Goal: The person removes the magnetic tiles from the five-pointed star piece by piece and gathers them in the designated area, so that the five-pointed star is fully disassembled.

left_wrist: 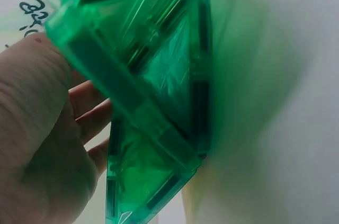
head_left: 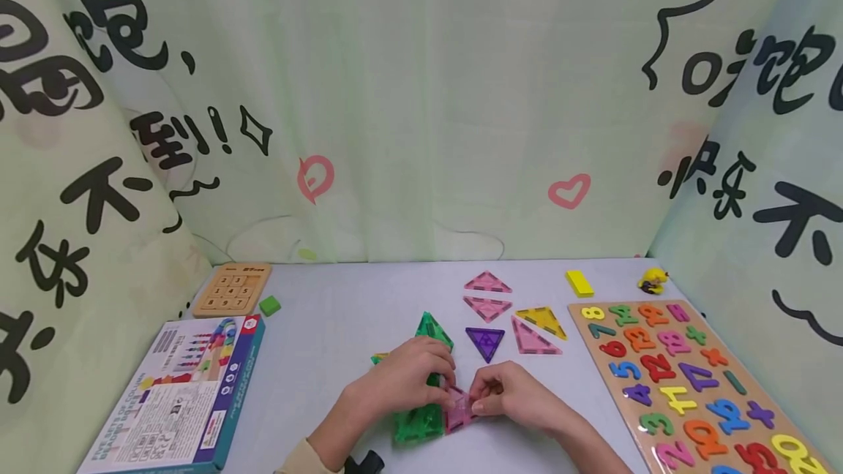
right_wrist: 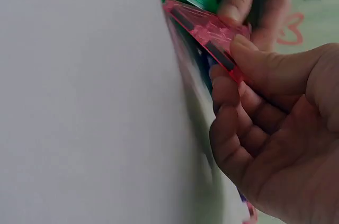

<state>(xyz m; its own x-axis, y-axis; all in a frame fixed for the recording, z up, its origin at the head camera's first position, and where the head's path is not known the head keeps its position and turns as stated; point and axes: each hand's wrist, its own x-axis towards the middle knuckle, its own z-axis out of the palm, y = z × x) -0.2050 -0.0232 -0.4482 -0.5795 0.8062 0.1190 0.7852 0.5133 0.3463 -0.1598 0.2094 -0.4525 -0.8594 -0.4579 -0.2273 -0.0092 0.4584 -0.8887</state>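
Centrally, near the front edge of the grey table [head_left: 329, 313], a cluster of green triangle tiles [head_left: 421, 415] stands joined edge to edge, with a pink tile [head_left: 457, 409] touching its right side. The left hand [head_left: 402, 375] curls over the green tiles and grips them, while the right hand [head_left: 510, 390] pinches the pink tile between thumb and fingers. Just beyond lie a purple triangle [head_left: 485, 341], more pink triangles [head_left: 487, 295] and a yellow one [head_left: 541, 319]. A number puzzle board [head_left: 691, 379] sits to the right, a boxed toy set [head_left: 191, 386] to the left.
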